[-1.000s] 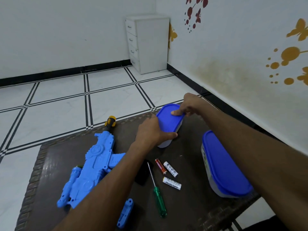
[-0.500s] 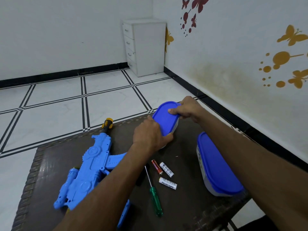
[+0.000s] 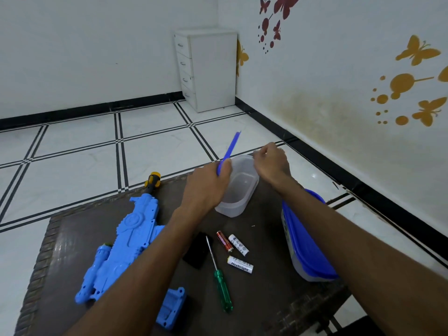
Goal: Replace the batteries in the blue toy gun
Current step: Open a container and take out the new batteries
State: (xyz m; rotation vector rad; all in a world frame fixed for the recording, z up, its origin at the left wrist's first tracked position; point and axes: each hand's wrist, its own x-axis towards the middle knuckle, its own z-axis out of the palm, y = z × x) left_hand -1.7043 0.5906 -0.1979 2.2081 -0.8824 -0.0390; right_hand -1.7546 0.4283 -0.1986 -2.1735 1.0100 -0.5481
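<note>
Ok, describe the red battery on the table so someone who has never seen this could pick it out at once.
Start at the dark brown table and find the green-handled screwdriver lying near its middle. Just right of the screwdriver's metal shaft lie three batteries. The red battery is the one nearest the shaft, side by side with a white battery; it is the only red one, while the other two are white.

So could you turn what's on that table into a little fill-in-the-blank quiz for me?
1. The left hand holds the small container's blue ____ edge-on above the table.
2. The screwdriver has a ____ handle.
3. ____ batteries lie loose beside the screwdriver.
4. The small clear container under the right hand is ____ inside.

Missing words: lid; green; three; empty
</note>
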